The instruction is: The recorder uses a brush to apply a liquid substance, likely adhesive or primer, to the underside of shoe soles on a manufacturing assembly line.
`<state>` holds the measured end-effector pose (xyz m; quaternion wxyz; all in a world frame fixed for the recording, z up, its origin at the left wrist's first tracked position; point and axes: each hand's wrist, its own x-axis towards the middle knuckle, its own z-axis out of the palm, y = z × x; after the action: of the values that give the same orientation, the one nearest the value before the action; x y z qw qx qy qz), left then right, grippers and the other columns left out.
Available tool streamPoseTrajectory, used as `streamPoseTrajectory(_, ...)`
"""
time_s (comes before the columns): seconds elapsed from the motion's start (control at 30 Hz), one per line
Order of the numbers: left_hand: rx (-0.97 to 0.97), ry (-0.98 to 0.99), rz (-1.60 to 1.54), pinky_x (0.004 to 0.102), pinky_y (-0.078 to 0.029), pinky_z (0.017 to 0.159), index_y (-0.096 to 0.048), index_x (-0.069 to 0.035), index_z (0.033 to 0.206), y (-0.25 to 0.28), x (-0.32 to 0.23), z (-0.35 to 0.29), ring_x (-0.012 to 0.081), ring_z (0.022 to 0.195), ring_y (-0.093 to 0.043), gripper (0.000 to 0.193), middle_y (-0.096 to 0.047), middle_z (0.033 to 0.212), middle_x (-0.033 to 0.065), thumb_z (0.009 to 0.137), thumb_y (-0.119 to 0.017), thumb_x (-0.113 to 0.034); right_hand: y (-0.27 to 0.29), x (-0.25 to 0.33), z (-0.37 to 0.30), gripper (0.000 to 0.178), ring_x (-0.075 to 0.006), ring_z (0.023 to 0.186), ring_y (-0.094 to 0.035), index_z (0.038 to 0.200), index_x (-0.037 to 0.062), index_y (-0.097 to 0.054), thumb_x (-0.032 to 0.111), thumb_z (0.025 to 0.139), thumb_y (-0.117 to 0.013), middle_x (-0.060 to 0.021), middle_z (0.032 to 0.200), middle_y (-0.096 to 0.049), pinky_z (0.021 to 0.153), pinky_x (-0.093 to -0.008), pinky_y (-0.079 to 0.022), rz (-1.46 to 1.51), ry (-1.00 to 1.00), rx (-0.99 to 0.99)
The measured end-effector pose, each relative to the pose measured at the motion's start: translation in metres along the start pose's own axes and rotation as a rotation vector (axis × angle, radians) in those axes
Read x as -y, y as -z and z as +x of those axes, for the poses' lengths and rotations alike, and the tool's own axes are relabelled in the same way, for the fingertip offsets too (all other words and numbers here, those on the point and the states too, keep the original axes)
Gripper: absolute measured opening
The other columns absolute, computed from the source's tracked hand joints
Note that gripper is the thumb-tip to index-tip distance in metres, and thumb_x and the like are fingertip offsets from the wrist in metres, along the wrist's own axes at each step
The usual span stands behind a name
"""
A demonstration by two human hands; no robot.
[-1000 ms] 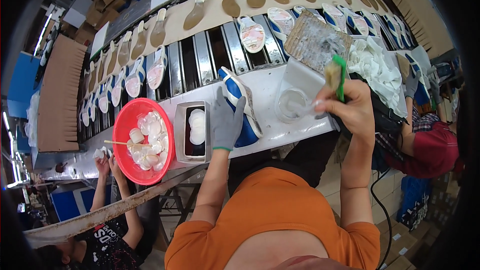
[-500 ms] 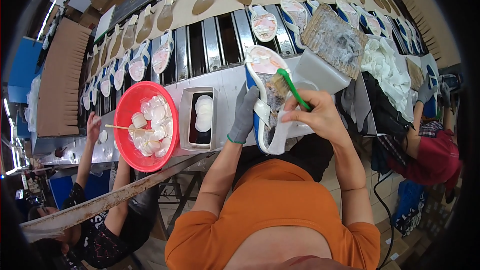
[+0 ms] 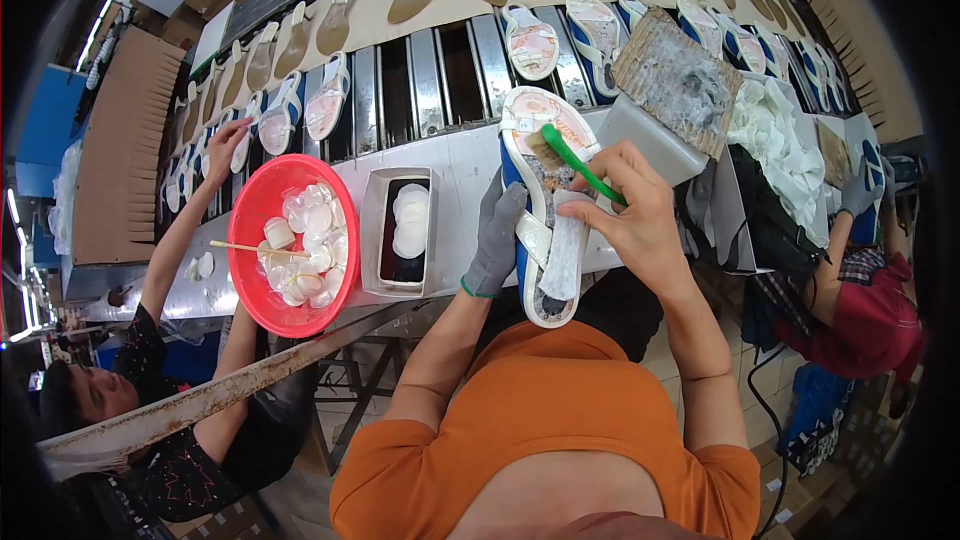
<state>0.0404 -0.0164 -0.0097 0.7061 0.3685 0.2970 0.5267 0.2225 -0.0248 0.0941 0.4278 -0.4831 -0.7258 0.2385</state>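
Note:
My left hand, in a grey glove, grips the side of a blue and white sandal held sole-side up over the metal bench edge. My bare right hand holds a green-handled brush, its bristles resting on the sandal's footbed near the toe end. A white strap lies across the sandal's middle, under my right fingers.
A red bowl of white pads with a stick sits left, beside a metal tray holding white pads. A conveyor behind carries more sandals and insoles. A person on the left reaches onto the belt; another in red works at right. A cardboard sheet and white cloths lie right.
My right hand brought the brush from the container at right onto the sandal. The sandal has turned more lengthwise toward me, and the person at left has stretched an arm up to the belt.

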Motion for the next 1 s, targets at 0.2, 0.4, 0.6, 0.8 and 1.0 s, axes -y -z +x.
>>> streamPoseTrajectory(0.2,0.003,-0.006,-0.054,0.0356,-0.052,0.096,-0.035,0.003,0.148,-0.001,0.002,-0.001,0.0222,0.114,-0.062,0.067,-0.058,0.131,0.0169,0.099,-0.053,-0.040,-0.004,-0.001,0.007,0.044,-0.0064,0.068,-0.046,0.110,0.0022,-0.061,0.012,0.074,-0.086,-0.0010,0.094,-0.058,0.056,-0.0224,-0.035,-0.006,-0.138,-0.162)
streamPoseTrajectory(0.4,-0.088,0.002,-0.180,0.0338,-0.053,0.092,-0.042,0.002,0.143,0.008,0.002,0.006,0.0206,0.110,-0.064,0.059,-0.060,0.127,0.0152,0.100,-0.050,-0.038,0.021,-0.002,0.002,0.023,-0.0119,0.076,-0.059,0.103,0.0001,-0.069,0.001,0.081,-0.076,-0.0073,0.095,-0.063,0.061,-0.0257,-0.043,-0.033,0.052,-0.124)
streamPoseTrajectory(0.6,-0.169,-0.025,-0.139,0.0324,-0.054,0.089,-0.047,-0.001,0.138,0.019,-0.012,0.008,0.0176,0.105,-0.066,0.050,-0.063,0.121,0.0119,0.102,-0.049,-0.036,0.021,0.004,-0.029,0.014,-0.0235,0.067,-0.064,0.092,0.0025,-0.072,0.005,0.079,-0.078,-0.0061,0.082,-0.065,0.058,-0.0308,-0.048,-0.145,0.087,0.279)
streamPoseTrajectory(0.8,-0.214,0.042,-0.124,0.0320,-0.054,0.090,-0.047,-0.001,0.138,0.023,-0.013,0.006,0.0173,0.106,-0.066,0.050,-0.063,0.122,0.0107,0.102,-0.050,-0.036,0.037,0.010,-0.031,0.011,-0.0197,0.066,-0.064,0.087,0.0013,-0.072,0.008,0.080,-0.078,-0.0056,0.078,-0.066,0.056,-0.0291,-0.046,0.115,0.038,0.566)
streamPoseTrajectory(1.0,-0.162,-0.014,-0.033,0.0336,-0.053,0.094,-0.044,0.000,0.142,0.017,-0.018,0.007,0.0190,0.109,-0.064,0.054,-0.061,0.126,0.0122,0.100,-0.051,-0.033,0.027,-0.010,0.001,0.014,-0.0261,0.066,-0.065,0.089,0.0038,-0.074,0.017,0.086,-0.075,-0.0071,0.079,-0.068,0.057,-0.0336,-0.048,-0.057,-0.049,0.201)
